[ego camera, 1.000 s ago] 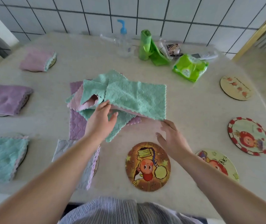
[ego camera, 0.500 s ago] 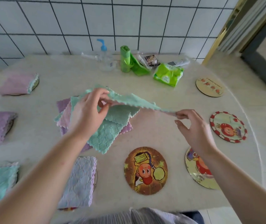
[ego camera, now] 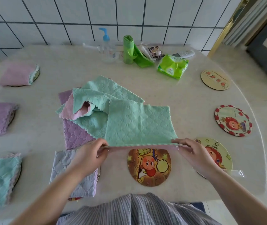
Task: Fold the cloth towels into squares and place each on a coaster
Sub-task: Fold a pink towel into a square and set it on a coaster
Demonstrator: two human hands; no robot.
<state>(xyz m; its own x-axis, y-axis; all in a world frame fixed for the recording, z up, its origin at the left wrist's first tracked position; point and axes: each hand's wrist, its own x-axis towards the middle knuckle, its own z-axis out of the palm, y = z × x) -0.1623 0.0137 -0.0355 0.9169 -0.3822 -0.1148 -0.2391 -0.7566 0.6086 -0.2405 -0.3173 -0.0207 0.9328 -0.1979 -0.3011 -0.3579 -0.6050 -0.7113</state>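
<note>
Mint-green quilted cloth towel with a pink underside point(ego camera: 134, 124), pinched at its two near corners: left hand point(ego camera: 90, 155) clamping thumb and fingers on the left corner, right hand point(ego camera: 192, 153) doing the same on the right corner. Near edge stretched taut between the two, raised just above the round brown cartoon coaster point(ego camera: 149, 167), which sits directly below and toward the body. From that held edge, towel body running away toward the tiled wall, far end draped over the loose heap of purple, pink and green towels point(ego camera: 77, 120) beyond the coaster. Long axis therefore pointing away from the grip, not sideways; both hands equally close to the cloth, neither favoured.

Judged step: spreading before the first fold. Likely call: drawing the towel toward the body clear of the heap, then carrying the held edge forward over the far edge. Risk: far end snagging the heap and dragging it along.

Left of the brown coaster, a folded grey towel point(ego camera: 74, 174) already resting on its own coaster; right of it, a yellow-green cartoon coaster point(ego camera: 217, 153) partly hidden under the right hand.
</note>
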